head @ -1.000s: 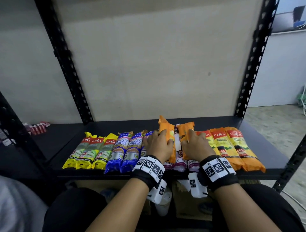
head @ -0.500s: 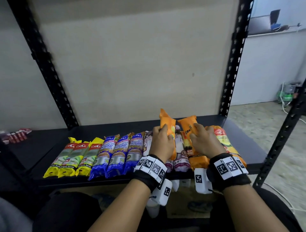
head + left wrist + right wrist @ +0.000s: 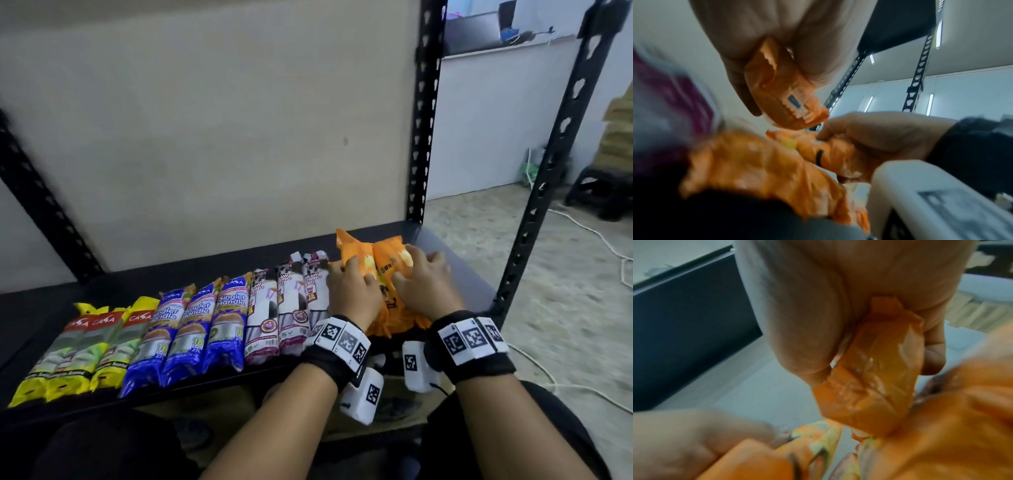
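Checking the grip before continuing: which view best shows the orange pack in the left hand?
Left wrist view: the orange pack is close up, its crimped end gripped by the left hand. Head view shows its far end beyond the knuckles; right wrist view, a blurred part.

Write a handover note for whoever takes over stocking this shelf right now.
The left grip holds one orange pack.
The right grip holds a second orange pack.
Both are over the other orange packs, bunched at the right end of the shelf.
Done: yellow packs, blue packs and white packs lie side by side in threes.
Left: probably lay the orange ones flat beside the white.
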